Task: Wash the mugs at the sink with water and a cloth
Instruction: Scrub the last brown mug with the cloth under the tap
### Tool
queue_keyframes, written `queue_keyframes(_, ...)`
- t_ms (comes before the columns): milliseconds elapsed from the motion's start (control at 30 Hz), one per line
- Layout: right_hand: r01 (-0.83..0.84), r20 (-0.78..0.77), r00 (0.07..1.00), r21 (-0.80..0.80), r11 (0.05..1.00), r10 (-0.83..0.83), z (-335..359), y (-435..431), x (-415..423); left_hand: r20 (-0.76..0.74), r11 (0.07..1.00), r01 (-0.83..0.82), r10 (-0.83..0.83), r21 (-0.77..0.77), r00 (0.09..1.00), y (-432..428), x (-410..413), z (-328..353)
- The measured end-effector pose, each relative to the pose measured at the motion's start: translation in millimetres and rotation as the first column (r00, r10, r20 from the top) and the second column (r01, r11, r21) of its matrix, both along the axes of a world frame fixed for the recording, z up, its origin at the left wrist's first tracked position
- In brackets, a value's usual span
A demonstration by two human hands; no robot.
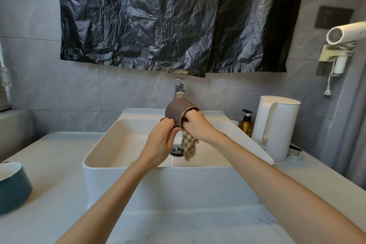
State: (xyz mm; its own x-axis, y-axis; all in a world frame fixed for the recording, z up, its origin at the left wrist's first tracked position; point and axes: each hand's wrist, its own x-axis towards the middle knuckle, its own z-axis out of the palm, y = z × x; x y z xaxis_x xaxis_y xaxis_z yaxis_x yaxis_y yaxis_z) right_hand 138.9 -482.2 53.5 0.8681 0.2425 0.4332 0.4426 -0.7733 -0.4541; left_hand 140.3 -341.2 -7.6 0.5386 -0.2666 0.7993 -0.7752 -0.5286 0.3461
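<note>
— What's laid out in front of you?
— The table carries the white sink at 12 o'clock, a white kettle at 2 o'clock and an upright teal mug at 9 o'clock.
— And the one you're washing?
— You hold the brown mug tilted above the basin. Your left hand grips its handle side. Your right hand has fingers pushed into its mouth, clutching the checked cloth, whose tail hangs over the drain.

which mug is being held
The brown mug, tilted over the sink, left hand on its handle, right hand pushing the cloth inside. The teal mug stands untouched on the counter.
</note>
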Motion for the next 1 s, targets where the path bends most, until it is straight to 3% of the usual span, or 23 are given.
queue_keyframes(33,-0.058,-0.071,0.994,0.279,0.958,0.081,-1,1,0,-0.019,1.000,0.013,-0.014,-0.005,1.000,-1,-1,0)
queue_keyframes(67,-0.088,-0.131,0.973,0.542,0.835,0.188,1,4,-3,-0.057,0.999,0.033,-0.034,-0.020,0.998,-1,-2,1)
queue_keyframes(100,-0.086,-0.168,0.933,0.755,0.650,0.319,3,6,-3,-0.103,0.997,0.061,-0.065,-0.044,0.992,-2,-4,2)
queue_keyframes(167,-0.022,-0.151,0.823,0.954,0.297,0.548,9,6,-8,-0.189,0.993,0.092,-0.105,-0.079,0.976,-2,-6,5)
queue_keyframes(233,0.020,-0.104,0.752,0.991,0.135,0.651,12,5,-12,-0.202,0.992,0.093,-0.109,-0.085,0.973,-2,-10,7)
queue_keyframes(300,-0.044,-0.081,0.778,0.982,0.182,0.623,4,8,-9,-0.227,0.987,0.099,-0.125,-0.125,0.966,-2,-11,7)
queue_keyframes(367,-0.139,-0.114,0.883,0.863,0.486,0.455,-2,11,-6,-0.304,0.977,0.127,-0.175,-0.173,0.937,-2,-13,8)
queue_keyframes(433,-0.164,-0.099,0.960,0.563,0.810,0.263,0,8,-7,-0.260,0.981,0.143,-0.174,-0.133,0.950,-2,-10,6)
queue_keyframes(500,-0.156,0.020,0.988,0.187,0.970,0.155,5,0,-5,-0.172,0.991,0.098,-0.114,-0.096,0.978,0,-3,3)
queue_keyframes(533,-0.118,0.070,0.991,-0.005,0.993,0.118,9,-4,-6,-0.136,0.993,0.072,-0.085,-0.097,0.987,0,-2,2)
queue_keyframes(600,-0.060,0.052,0.995,-0.309,0.949,0.080,17,-9,-8,-0.097,0.992,0.050,-0.061,-0.113,0.993,0,-2,2)
queue_keyframes(633,-0.050,0.005,0.998,-0.481,0.875,0.059,19,-11,-8,-0.105,0.993,0.050,-0.061,-0.105,0.993,-1,-4,3)
queue_keyframes(667,0.004,0.046,0.998,-0.671,0.741,0.036,20,-11,-12,-0.122,0.994,0.050,-0.061,-0.092,0.991,-2,-5,5)
queue_keyframes(733,0.210,0.333,0.921,-0.861,0.463,0.201,19,-18,-7,-0.166,0.995,0.062,-0.074,-0.075,0.983,-2,-7,6)
queue_keyframes(767,0.327,0.486,0.821,-0.831,0.450,0.300,18,-24,-5,-0.205,0.995,0.066,-0.081,-0.079,0.975,-2,-6,5)
queue_keyframes(833,0.388,0.670,0.628,-0.711,0.587,0.396,14,-38,-4,-0.283,0.988,0.088,-0.121,-0.125,0.951,0,-3,2)
queue_keyframes(867,0.382,0.711,0.586,-0.666,0.640,0.389,12,-43,-4,-0.311,0.985,0.108,-0.146,-0.138,0.939,2,-3,2)
queue_keyframes(933,0.384,0.717,0.619,-0.632,0.673,0.320,6,-42,-7,-0.315,0.984,0.131,-0.164,-0.122,0.935,1,-4,4)
queue_keyframes(1000,0.351,0.640,0.749,-0.600,0.719,0.169,2,-32,-9,-0.314,0.983,0.155,-0.178,-0.096,0.933,-1,-7,4)
